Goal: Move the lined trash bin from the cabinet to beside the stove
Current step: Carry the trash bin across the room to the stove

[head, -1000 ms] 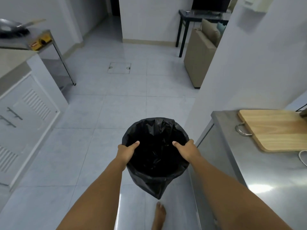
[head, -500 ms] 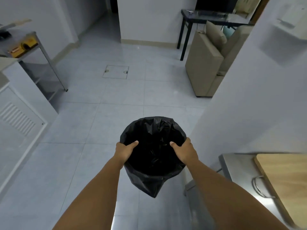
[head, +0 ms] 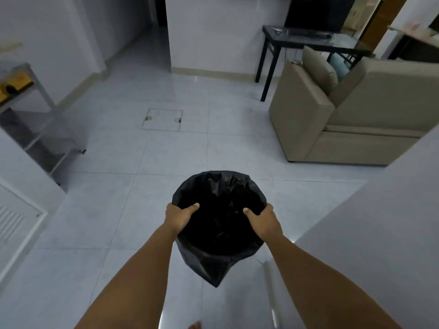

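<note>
Trash bin is off the floor, carried out in front at roughly mid-frame, lower centre of the head view. It's fully wrapped in a black liner; the plastic is folded over the rim and the slack hangs to a point under the bin. Inside reads as dark crinkled plastic, contents can't be made out. Left hand clamps the rim on the left side: thumb hooked over the lip into the opening, fingers wrapped around the outside, hidden behind the bin. Right hand mirrors it on the right side, thumb in, fingers outside. Both hands closed on the rim, forearms stretched forward, bin roughly upright with its mouth facing the camera. Below it: pale glossy tiled floor with a square access hatch further ahead. A bare toe tip shows at the bottom edge. Left side: white cabinet with a louvred door near the lower left, then a metal stand with open shelves, something yellow on its top level, too blurred to identify. Right side: a plain grey wall fills the lower right, close beside the right forearm. Past it, a beige sofa with cushions, and behind that a dark bench on black legs carrying a dark screen. Bin touches nothing but the hands; well apart from the metal stand and from the sofa.
</note>
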### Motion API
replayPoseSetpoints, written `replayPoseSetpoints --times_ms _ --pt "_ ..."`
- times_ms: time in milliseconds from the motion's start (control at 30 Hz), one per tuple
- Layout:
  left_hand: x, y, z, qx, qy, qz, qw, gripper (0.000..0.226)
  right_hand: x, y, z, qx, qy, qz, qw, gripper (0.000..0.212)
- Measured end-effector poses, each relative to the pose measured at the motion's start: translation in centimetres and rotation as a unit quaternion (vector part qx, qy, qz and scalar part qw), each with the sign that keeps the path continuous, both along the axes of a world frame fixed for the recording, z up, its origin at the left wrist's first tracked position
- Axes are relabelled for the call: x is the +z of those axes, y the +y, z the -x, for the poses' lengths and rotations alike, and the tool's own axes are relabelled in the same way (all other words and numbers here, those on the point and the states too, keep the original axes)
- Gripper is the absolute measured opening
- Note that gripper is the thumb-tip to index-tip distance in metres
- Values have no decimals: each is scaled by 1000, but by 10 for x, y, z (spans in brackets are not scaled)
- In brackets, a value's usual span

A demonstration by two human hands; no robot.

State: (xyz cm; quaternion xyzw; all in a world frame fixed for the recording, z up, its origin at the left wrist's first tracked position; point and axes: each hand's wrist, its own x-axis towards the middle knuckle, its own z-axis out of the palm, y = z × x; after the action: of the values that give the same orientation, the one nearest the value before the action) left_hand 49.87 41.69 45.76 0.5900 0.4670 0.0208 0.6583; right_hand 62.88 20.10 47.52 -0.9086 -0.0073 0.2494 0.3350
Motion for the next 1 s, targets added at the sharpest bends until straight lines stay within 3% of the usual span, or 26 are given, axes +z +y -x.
replayPoseSetpoints --times_ms 233,800,1000 --pt "-4 67 -107 -18 0 -4 1000 100 2 65 -106 -5 1 -8 1000 83" --pt "-2 200 -419 10 -5 5 1000 130 19 202 -433 38 -12 21 999 87" --pt "0 254 -521 15 -16 -2 1000 123 11 258 -535 44 -10 11 999 87"
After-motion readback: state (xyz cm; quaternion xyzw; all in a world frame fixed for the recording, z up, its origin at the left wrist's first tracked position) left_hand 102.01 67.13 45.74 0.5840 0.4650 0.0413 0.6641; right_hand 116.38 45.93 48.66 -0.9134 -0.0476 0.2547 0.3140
